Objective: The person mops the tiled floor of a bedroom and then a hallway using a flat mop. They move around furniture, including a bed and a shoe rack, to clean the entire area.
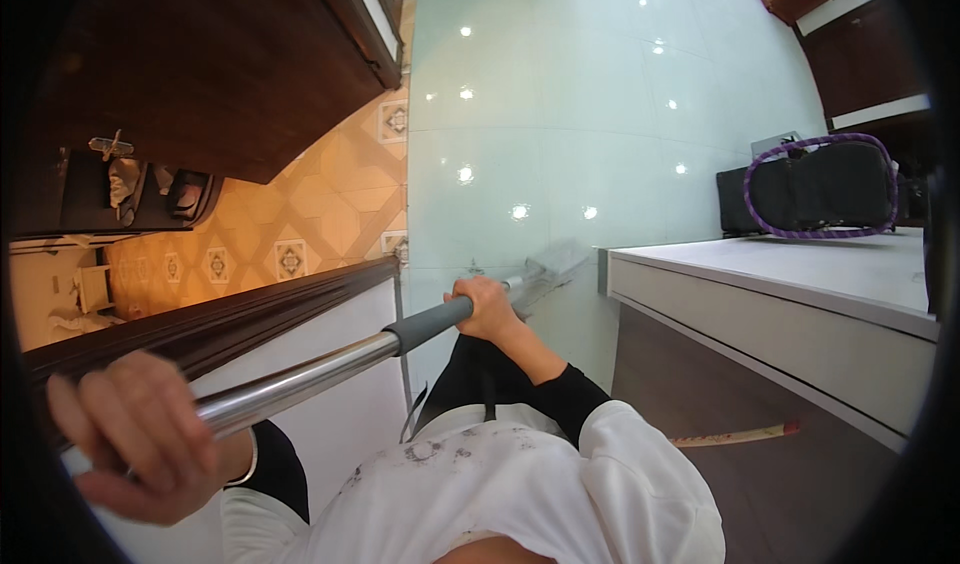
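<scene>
My left hand (142, 436) is wrapped around the upper end of a shiny metal mop pole (300, 384), close to the left rim of the view. Lower down, my right hand (486, 307) grips the same pole just below its grey foam sleeve (431, 325). The pole slants down in front of my body. At its far end a blurred, greyish mop head (559, 268) rests on or near the pale glossy tile floor (510, 166). Its exact shape is smeared and partly behind my right hand.
A dark wooden door (210, 54) stands at the left, beside a doorway onto patterned tan tiles (330, 189). White-topped furniture (765, 324) juts in from the right. Behind it, a purple hoop (817, 232) leans on a black padded object (840, 181).
</scene>
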`<state>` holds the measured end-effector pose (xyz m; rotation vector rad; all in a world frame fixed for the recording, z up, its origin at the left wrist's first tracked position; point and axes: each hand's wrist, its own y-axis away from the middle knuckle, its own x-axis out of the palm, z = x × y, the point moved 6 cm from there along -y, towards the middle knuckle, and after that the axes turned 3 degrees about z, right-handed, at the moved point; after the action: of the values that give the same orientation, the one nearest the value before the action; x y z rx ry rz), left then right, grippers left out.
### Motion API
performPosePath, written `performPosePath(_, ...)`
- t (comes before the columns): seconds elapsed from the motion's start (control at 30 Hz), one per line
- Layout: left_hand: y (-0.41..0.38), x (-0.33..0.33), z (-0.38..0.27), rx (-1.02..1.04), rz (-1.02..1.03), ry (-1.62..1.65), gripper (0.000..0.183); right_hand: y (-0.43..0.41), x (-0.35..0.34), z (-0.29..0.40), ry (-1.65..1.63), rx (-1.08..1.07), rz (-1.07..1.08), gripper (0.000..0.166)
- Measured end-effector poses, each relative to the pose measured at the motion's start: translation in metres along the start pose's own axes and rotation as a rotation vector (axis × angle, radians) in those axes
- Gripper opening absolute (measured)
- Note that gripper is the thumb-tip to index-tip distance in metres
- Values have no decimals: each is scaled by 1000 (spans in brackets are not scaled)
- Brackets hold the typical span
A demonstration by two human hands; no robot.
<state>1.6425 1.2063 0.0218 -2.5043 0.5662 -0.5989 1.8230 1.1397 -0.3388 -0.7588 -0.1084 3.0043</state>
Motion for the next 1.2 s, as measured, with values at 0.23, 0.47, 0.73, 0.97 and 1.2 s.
performPosePath(0.23,-14,30,15,149,-115,-409,29,-109,11,-17,-99,-185,41,15)
performPosePath(0.47,-20,49,135,96,-102,-612,33,-253,2,-93,-33,-300,198,6)
performPosePath(0.73,-33,47,233,112,-86,-588,27,-317,-40,-170,75,-248,111,8)
performPosePath(0.97,-57,60,234,104,117,-348,21,-271,-83,-193,82,-90,-87,6)
performPosePath(1.2,-84,80,187,-19,415,-112,21,-142,-93,-156,121,88,-496,15)
